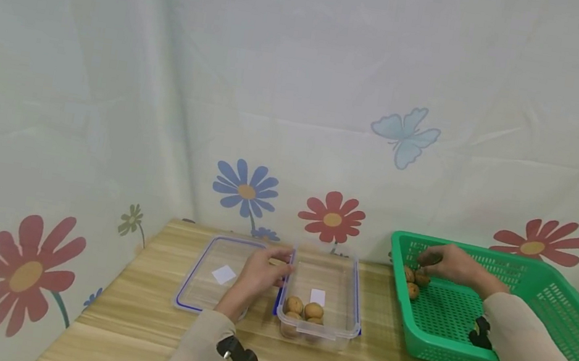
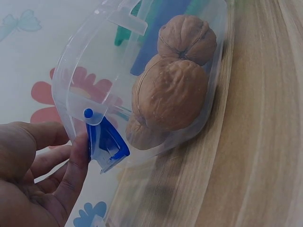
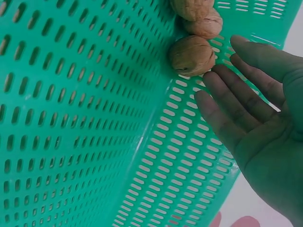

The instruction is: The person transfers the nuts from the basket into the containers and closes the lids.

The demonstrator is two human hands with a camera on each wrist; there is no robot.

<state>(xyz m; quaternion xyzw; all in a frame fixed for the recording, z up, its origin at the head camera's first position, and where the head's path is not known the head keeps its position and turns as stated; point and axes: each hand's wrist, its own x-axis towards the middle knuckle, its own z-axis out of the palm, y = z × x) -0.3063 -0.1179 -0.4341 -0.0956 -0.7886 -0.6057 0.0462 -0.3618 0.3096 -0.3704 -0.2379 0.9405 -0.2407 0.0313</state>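
Observation:
A clear plastic container [image 1: 347, 289] with blue side latches holds several walnuts [image 2: 173, 92] at its near end. My left hand [image 1: 260, 273] is at its left side, loosely bent fingers touching the rim and the blue latch [image 2: 106, 144]. Inside the green basket [image 1: 450, 345], my right hand [image 1: 451, 264] reaches down to the far left corner. In the right wrist view, the fingers of this hand [image 3: 258, 97] are spread and loosely extended, fingertips right beside the nearest walnut [image 3: 191, 56]. Two more walnuts [image 3: 206, 23] sit behind that one along the basket wall.
Left of the container, a clear lid [image 1: 195, 282] with a blue seal and a white label lies flat on the wooden table [image 1: 134, 319]. Another white label [image 1: 317, 297] shows at the container. A flower-printed curtain [image 1: 304, 83] hangs behind the table.

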